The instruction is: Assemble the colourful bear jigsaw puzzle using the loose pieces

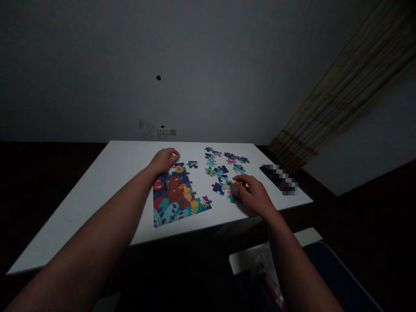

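A partly joined jigsaw puzzle [175, 195] with a brown bear and leaves lies on the white table [107, 186]. At its upper left corner rests my left hand [165, 160], fingers curled in, with nothing visible in them. A single puzzle piece [193, 164] lies just right of that hand, close to the puzzle's top edge. My right hand [251, 193] is over the near end of the loose puzzle pieces [221, 170]. Its thumb and index finger close on a puzzle piece there, partly hidden by the fingers.
A dark flat object [276, 177], partly pixelated, lies near the table's right edge. Below that edge are a box-like item [248, 258] and a clear plastic bag [266, 277]. A wall with sockets [167, 131] stands behind the table, and a curtain [328, 86] hangs at right.
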Motion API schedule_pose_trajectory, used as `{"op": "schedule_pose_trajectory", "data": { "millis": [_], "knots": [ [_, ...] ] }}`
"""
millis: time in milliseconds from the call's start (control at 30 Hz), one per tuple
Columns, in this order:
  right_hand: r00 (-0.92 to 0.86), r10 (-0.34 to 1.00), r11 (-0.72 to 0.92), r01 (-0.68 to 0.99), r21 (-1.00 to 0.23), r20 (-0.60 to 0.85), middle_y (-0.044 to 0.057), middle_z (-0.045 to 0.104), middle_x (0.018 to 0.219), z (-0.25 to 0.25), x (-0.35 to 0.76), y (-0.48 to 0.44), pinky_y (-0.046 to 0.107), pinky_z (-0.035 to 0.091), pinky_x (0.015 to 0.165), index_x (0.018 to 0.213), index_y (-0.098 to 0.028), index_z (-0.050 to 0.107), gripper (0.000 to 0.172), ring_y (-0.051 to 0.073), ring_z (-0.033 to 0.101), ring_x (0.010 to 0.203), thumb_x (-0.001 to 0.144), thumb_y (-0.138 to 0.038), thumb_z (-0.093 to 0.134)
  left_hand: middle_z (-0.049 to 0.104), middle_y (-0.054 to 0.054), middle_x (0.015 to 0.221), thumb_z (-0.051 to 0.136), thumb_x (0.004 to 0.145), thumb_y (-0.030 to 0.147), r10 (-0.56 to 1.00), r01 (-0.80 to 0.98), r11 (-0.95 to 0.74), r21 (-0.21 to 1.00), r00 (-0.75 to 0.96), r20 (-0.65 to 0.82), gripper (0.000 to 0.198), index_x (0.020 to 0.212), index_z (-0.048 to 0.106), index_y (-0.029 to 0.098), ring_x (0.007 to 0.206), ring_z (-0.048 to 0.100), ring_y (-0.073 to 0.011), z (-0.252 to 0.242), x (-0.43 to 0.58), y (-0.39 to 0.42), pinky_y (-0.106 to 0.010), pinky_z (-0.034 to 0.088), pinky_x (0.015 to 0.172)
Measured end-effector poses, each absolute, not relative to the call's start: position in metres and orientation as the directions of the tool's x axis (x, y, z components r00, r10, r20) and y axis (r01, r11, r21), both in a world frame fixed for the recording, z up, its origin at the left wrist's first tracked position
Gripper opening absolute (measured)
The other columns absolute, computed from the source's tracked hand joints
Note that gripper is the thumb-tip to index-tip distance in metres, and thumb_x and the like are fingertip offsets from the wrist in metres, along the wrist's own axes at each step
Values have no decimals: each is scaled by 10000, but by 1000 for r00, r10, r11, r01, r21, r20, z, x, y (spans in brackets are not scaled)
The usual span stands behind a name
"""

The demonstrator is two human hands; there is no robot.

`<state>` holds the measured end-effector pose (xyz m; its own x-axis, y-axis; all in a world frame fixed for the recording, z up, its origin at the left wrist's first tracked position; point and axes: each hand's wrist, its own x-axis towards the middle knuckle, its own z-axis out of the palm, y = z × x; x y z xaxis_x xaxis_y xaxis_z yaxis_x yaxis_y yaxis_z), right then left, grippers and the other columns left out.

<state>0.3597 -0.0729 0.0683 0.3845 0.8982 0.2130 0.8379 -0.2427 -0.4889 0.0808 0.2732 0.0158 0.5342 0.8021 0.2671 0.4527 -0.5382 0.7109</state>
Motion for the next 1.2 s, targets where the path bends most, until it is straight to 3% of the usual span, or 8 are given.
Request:
{"op": "schedule_pose_trajectory", "data": {
  "millis": [267, 567, 700, 833, 933, 1033, 1133, 1200],
  "knots": [
    [174, 977, -133, 948, -288, 123, 210, 895, 1663, 92, 354, 65, 463, 559, 1356, 1572, -202, 907, 434, 381, 776, 1554, 1253, -193, 613, 851, -72, 881, 805, 956, 469, 781, 469, -574, 671, 559, 277, 277, 1058, 940, 250, 884, 783, -299, 17, 79, 267, -397, 586, 851],
    [134, 988, -110, 960, -257, 81, 181, 884, 1676, 65, 359, 116, 499, 521, 1409, 1595, -222, 903, 446, 396, 682, 1623, 1199, -200, 697, 937, -123, 1155, 757, 1087, 394, 769, 473, -583, 661, 584, 261, 302, 1246, 964, 243, 1107, 843, -335, 3, 82, 273, -461, 656, 1091],
    [172, 979, -133, 943, -305, 105, 121, 905, 1654, 66, 375, 114, 543, 539, 1441, 1568, -264, 920, 458, 366, 723, 1600, 1193, -199, 666, 919, -172, 1435, 669, 1152, 339, 760, 470, -615, 634, 566, 318, 331, 1312, 941, 239, 1366, 819, -383, 1, 82, 278, -528, 617, 1292],
    [310, 926, -222, 908, -354, 215, 168, 910, 1628, 75, 391, 106, 560, 591, 1385, 1561, -232, 928, 518, 385, 771, 1552, 1218, -207, 540, 907, -162, 1424, 608, 1164, 289, 792, 472, -579, 665, 520, 320, 356, 1348, 910, 245, 1388, 803, -390, 3, 81, 277, -544, 610, 1312],
    [368, 892, -258, 891, -374, 263, 181, 903, 1640, 79, 396, 98, 512, 614, 1333, 1536, -225, 934, 513, 387, 784, 1562, 1212, -219, 536, 903, -143, 1338, 650, 1150, 295, 818, 441, -535, 721, 485, 310, 292, 1293, 900, 249, 1306, 813, -372, 8, 80, 274, -501, 635, 1231],
    [349, 913, -247, 886, -393, 211, 151, 935, 1568, 81, 396, 93, 461, 647, 1251, 1461, -247, 949, 448, 362, 839, 1468, 1184, -234, 598, 850, -106, 1117, 715, 1139, 336, 885, 356, -417, 837, 367, 285, 197, 1202, 878, 244, 1056, 794, -311, 15, 78, 275, -413, 659, 987],
    [229, 970, -174, 889, -425, 82, 104, 985, 1361, 82, 394, 89, 401, 661, 1141, 1319, -252, 969, 351, 320, 884, 1272, 1146, -216, 665, 659, -10, 845, 740, 1160, 385, 967, 145, -193, 970, 195, 163, 159, 1186, 824, 252, 704, 597, -203, 25, 74, 278, -296, 507, 663],
    [167, 985, -131, 887, -442, 42, 89, 991, 1273, 84, 394, 88, 358, 643, 1077, 1254, -242, 972, 324, 286, 882, 1178, 1141, -184, 674, 568, 35, 778, 782, 1156, 381, 990, -2, -83, 997, 113, 82, 124, 1173, 786, 258, 616, 484, -159, 31, 71, 281, -251, 403, 580]
  ]
}}
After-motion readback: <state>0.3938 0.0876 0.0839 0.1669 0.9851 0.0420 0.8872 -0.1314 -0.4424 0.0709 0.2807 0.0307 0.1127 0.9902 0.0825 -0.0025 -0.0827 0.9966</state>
